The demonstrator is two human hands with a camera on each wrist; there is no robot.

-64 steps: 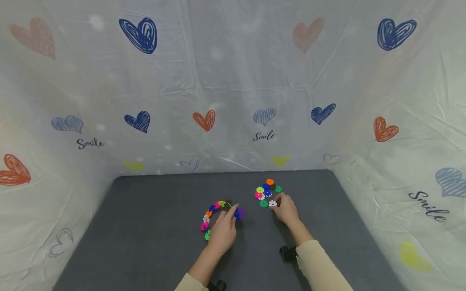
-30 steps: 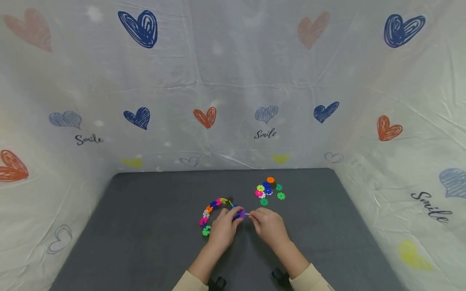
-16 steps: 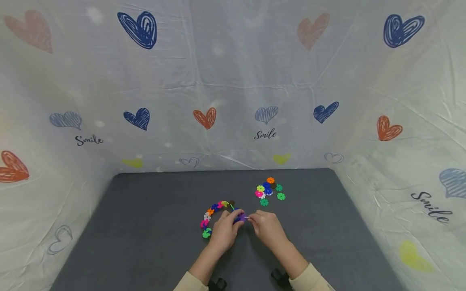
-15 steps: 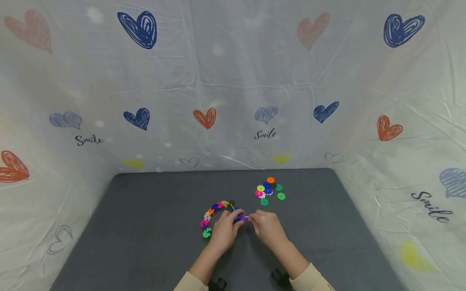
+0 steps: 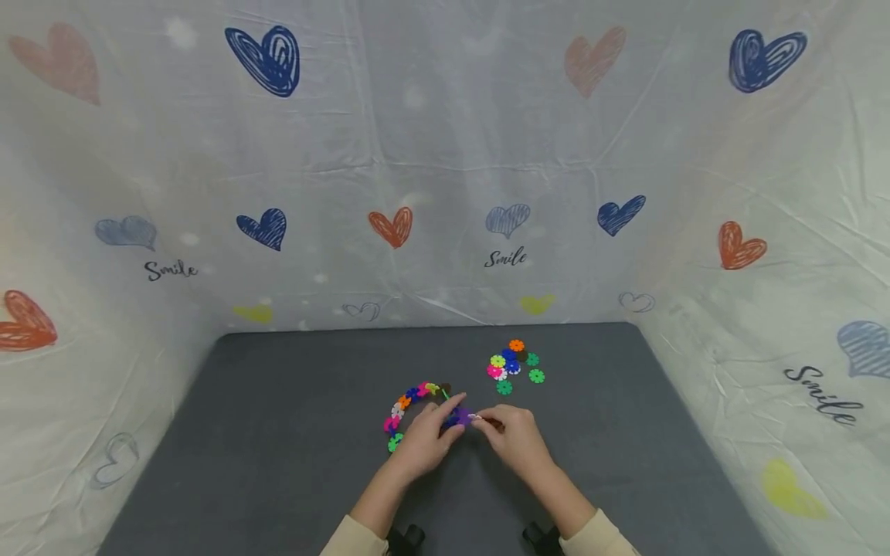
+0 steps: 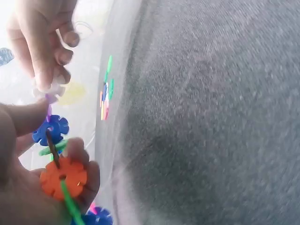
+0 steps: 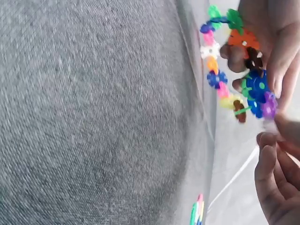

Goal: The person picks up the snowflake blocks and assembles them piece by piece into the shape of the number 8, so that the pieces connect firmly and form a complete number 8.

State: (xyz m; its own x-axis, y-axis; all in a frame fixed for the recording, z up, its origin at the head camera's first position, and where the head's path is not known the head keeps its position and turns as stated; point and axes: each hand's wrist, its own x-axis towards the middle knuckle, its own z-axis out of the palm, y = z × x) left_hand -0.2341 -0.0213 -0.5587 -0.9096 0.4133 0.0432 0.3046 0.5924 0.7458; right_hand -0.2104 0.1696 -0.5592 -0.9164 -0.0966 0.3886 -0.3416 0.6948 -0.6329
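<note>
Change: since half a second ago both hands have drawn slightly nearer the body, and the left forefinger now lies stretched over the chain's end; two seconds ago the right hand was away at the pile, and it has since come across to meet the left.
Left hand (image 5: 426,437): fingers curled round the near end of the chain (image 5: 412,408), thumb and forefinger pinching the blue and purple discs. The left wrist view shows an orange disc (image 6: 63,178) pressed under the thumb and a blue disc (image 6: 50,130) just beyond it.
Right hand (image 5: 513,438): thumb and forefinger tips pressed together on a white disc (image 5: 476,418), held against the purple disc (image 7: 269,105) at the chain's end; the other fingers curl loosely beneath.
Chain: coloured snowflake discs slotted edge to edge in an arc, lying on the mat (image 5: 278,432) left of centre. Its far end, with a green disc (image 5: 395,444), rests on the mat; the near end is lifted between the two hands.
Join: white and purple discs touch; whether they are slotted together cannot be told.
Pile (image 5: 514,365): loose discs, orange, yellow, pink, blue and green, lying together on the mat beyond the right hand, well apart from the chain.
Surroundings: a pale sheet (image 5: 445,170) printed with hearts stands behind and beside the mat.
</note>
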